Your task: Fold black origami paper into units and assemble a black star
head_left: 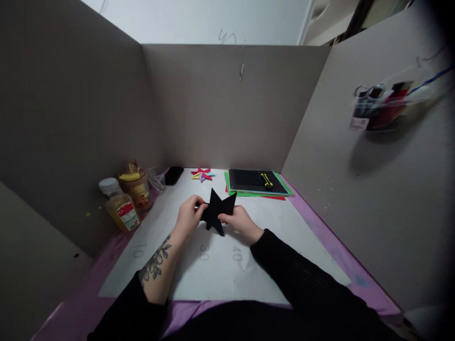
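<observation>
A black paper star (217,211) with pointed arms is held up over the white sheet between both hands. My left hand (190,214) pinches one of its points at the left side. On the opposite side, my right hand (240,219) grips it with the thumb on the front face and the fingers behind, partly hidden. Farther back on the sheet lies a small pile of coloured paper stars (203,174) in red, yellow, blue and purple.
A stack of coloured sheets (259,183) with a yellow-handled tool (266,181) stands at the back right. Along the left wall are a glue bottle (122,208), a brown jar (137,189), a clear cup (156,178) and a black phone (174,175). Grey panels surround the table; a clear tool holder (384,111) hangs right.
</observation>
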{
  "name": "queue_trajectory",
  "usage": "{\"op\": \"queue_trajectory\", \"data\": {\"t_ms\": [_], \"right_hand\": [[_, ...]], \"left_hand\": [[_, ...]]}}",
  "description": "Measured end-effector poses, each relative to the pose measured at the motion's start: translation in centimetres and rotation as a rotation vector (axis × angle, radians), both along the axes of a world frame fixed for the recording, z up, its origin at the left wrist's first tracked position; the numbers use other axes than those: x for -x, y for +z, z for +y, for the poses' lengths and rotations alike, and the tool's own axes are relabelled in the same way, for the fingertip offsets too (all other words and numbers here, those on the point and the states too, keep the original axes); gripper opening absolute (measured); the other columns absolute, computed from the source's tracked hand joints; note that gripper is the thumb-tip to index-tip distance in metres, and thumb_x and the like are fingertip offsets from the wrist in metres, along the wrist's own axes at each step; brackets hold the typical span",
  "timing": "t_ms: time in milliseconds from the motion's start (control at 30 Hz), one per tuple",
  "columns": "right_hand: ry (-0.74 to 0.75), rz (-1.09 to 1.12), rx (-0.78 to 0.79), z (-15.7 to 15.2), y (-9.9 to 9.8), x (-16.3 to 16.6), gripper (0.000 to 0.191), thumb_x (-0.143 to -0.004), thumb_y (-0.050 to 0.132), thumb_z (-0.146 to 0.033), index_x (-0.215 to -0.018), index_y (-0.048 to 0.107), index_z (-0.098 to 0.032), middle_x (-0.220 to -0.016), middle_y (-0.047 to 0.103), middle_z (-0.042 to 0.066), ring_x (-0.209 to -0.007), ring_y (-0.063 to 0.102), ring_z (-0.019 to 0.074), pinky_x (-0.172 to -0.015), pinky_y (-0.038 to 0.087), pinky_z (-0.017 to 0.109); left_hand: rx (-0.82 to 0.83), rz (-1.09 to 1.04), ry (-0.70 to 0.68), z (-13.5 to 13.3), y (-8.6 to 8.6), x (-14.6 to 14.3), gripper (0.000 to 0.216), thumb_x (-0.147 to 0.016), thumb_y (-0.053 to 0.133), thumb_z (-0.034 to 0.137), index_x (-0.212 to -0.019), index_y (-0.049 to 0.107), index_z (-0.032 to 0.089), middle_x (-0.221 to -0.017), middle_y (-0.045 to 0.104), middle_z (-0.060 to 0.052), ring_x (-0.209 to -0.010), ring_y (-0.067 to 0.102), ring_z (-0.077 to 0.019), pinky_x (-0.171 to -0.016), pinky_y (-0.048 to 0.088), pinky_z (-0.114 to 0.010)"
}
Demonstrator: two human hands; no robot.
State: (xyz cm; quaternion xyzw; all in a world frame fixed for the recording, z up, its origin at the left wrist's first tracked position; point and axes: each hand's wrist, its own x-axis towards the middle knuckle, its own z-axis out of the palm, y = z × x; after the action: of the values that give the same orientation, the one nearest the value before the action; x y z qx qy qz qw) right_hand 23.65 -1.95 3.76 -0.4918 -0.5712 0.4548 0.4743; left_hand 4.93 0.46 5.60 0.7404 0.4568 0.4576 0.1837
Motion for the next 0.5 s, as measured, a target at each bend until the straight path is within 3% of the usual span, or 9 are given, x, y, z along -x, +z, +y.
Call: {"op": "queue_trajectory", "data": {"t_ms": [167,267,400,500], "right_hand": [[-0.013,0.085,0.009,0.0,-0.5,0.3,0.015,-0.061,0.067,-0.025,-0.058,0.059,-0.013,-0.051,0.056,0.000,-0.049,0.049,0.0117,-0.049,0.036,0.024],[-0.022,0.157,0.032,0.1,-0.9,0.4,0.018,-0.061,0.068,-0.027,-0.058,0.058,-0.013,-0.049,0.054,-0.001,-0.048,0.046,0.0108,-0.047,0.034,0.023],[-0.004,0.188,0.038,-0.2,-0.7,0.8,0.020,-0.062,0.068,-0.028,-0.059,0.057,-0.013,-0.049,0.053,-0.002,-0.047,0.045,0.0100,-0.046,0.032,0.023],[0.007,0.194,0.033,-0.7,-0.3,1.1,0.019,-0.061,0.068,-0.027,-0.058,0.056,-0.014,-0.049,0.052,-0.003,-0.047,0.045,0.0100,-0.047,0.033,0.024]], "left_hand": [[0.058,-0.151,0.019,-0.1,0.1,-0.5,0.009,-0.076,0.060,0.026,-0.080,0.057,0.019,-0.079,0.063,0.000,-0.065,0.056,-0.0123,-0.060,0.044,-0.024],[0.169,-0.397,0.002,-0.1,-0.1,-0.9,0.032,-0.068,0.068,0.027,-0.096,0.054,0.018,-0.093,0.065,-0.004,-0.067,0.057,-0.0116,-0.059,0.044,-0.023],[0.467,-0.675,-0.191,-0.3,-0.4,-1.4,0.058,-0.061,0.077,0.030,-0.110,0.050,0.017,-0.090,0.068,-0.005,-0.070,0.062,-0.0157,-0.061,0.047,-0.026],[0.594,-0.705,-0.304,-0.7,-0.5,-1.7,0.042,-0.063,0.076,0.034,-0.095,0.061,0.012,-0.076,0.068,-0.004,-0.066,0.063,-0.0174,-0.062,0.047,-0.027]]}}
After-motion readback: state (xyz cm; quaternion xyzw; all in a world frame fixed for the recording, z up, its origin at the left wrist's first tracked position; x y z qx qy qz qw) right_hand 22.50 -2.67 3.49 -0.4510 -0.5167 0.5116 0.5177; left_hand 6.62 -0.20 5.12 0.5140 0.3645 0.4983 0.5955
